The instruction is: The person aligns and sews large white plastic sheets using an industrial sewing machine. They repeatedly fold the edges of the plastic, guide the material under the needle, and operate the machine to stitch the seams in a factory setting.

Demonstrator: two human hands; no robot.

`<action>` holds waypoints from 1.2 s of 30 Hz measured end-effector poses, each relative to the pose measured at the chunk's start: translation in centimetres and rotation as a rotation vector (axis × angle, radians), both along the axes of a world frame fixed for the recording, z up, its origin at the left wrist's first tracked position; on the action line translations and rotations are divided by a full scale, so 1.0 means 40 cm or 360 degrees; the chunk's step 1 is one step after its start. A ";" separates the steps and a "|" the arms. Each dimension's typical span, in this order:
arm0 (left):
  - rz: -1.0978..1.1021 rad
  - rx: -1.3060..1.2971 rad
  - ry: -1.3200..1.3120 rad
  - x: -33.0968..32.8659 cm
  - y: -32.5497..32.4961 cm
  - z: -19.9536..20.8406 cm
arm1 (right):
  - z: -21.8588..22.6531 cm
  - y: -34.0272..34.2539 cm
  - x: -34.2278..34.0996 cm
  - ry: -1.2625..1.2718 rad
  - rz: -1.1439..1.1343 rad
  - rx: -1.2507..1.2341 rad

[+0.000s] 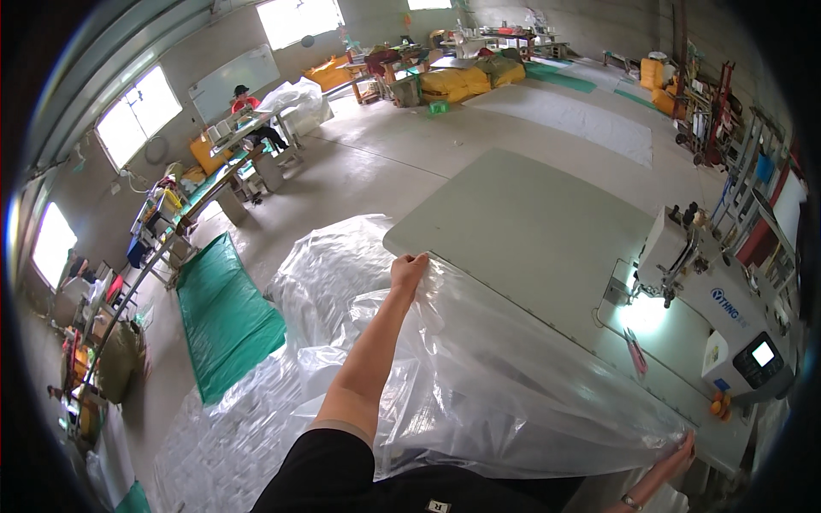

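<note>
A large clear plastic sheet (pixel 479 359) is stretched between my two hands along the near edge of a grey-green sewing table (pixel 522 222). My left hand (pixel 409 272), arm reaching forward, is closed on the sheet's edge by the table's left part. Far to the right, my right hand (pixel 680 457) grips the same edge near the table's right corner. The rest of the sheet falls in folds to the floor at the left. On the table stands a white sewing machine (pixel 727 321), its lamp lit over the needle area. Small red-handled snips (pixel 635 352) lie beside it.
A green tarp (pixel 224 316) lies on the floor to the left. Another person (pixel 245 101) sits at a sewing table at the back left. Yellow bundles (pixel 457 83) and a white sheet (pixel 573 124) lie further back. Racks and a red hand truck (pixel 718 115) stand at the right.
</note>
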State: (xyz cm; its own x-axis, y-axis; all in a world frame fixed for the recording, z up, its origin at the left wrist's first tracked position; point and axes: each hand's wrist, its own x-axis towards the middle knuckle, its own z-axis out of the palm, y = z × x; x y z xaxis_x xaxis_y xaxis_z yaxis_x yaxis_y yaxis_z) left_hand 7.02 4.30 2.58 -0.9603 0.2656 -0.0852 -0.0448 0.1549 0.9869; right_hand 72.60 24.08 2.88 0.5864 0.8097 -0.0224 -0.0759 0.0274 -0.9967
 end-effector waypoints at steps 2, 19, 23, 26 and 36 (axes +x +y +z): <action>0.0024 0.0020 0.0049 -0.011 -0.022 -0.012 | 0.007 -0.001 -0.020 -0.0099 0.0009 -0.0017; 0.0025 -0.0173 0.0077 0.025 0.012 -0.001 | -0.010 0.012 0.009 -0.0474 0.0124 -0.0001; 0.0039 -0.0202 0.0137 0.018 0.014 -0.013 | -0.014 0.016 0.012 -0.0476 0.0130 0.0006; 0.0040 -0.0247 0.0166 0.025 0.019 -0.009 | -0.017 0.016 0.016 -0.0473 0.0127 0.0009; 0.0068 -0.0226 0.0203 0.028 0.017 -0.005 | -0.029 0.019 0.024 -0.0454 0.0143 0.0019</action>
